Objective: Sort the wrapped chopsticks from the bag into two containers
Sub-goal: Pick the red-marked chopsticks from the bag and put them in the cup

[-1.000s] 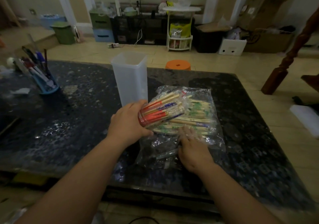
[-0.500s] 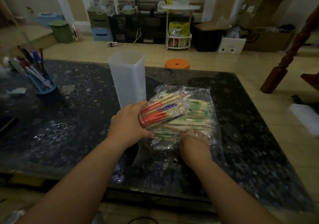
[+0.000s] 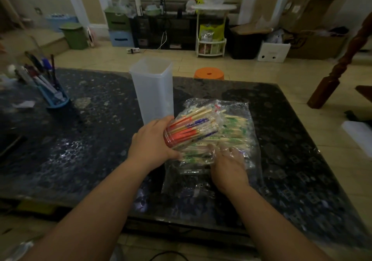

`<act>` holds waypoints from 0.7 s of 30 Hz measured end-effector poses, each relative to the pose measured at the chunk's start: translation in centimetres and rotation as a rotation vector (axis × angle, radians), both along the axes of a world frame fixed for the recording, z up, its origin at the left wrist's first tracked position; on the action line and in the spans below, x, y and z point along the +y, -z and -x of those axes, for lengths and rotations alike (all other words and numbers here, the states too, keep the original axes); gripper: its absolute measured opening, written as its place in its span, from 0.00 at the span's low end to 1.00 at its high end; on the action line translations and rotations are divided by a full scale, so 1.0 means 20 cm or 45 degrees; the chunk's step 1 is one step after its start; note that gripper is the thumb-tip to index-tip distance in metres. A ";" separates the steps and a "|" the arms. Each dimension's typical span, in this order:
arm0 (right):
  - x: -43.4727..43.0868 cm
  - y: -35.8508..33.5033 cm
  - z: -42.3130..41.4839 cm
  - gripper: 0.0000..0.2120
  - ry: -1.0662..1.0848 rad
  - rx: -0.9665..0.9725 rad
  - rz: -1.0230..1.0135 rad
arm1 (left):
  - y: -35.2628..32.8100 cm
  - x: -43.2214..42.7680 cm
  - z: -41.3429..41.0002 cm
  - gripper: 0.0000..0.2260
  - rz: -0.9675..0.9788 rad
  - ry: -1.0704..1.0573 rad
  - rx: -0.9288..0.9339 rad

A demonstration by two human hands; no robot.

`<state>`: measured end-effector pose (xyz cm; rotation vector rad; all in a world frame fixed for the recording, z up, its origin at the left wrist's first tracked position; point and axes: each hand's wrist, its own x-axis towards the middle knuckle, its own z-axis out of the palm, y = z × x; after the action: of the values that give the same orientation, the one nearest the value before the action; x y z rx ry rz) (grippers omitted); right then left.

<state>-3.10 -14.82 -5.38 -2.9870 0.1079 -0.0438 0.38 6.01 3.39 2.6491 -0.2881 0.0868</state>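
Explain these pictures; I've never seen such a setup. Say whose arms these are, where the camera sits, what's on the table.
No machine: a person works bare-handed, filmed by a head-worn camera looking down. On the dark table stand a tall translucent container and a blue pen holder; a clear bag of green-printed wrapped chopsticks lies flat. The left hand holds a tilted clear container of red and purple wrapped chopsticks. The right hand reaches inside the bag.
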 end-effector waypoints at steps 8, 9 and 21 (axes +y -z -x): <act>0.01 0.00 0.00 0.21 -0.045 0.119 0.063 | 0.01 0.00 0.00 0.49 -0.016 -0.003 0.019; 0.01 0.00 0.00 0.22 -0.045 0.145 0.056 | 0.01 0.00 0.00 0.49 -0.014 -0.001 0.021; 0.04 -0.08 0.04 0.20 -0.164 0.171 0.075 | -0.01 0.01 0.02 0.48 -0.010 0.002 0.018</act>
<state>-3.84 -13.99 -3.85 -3.0462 -0.0722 0.1712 -0.02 6.11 3.49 2.6557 -0.2861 0.0661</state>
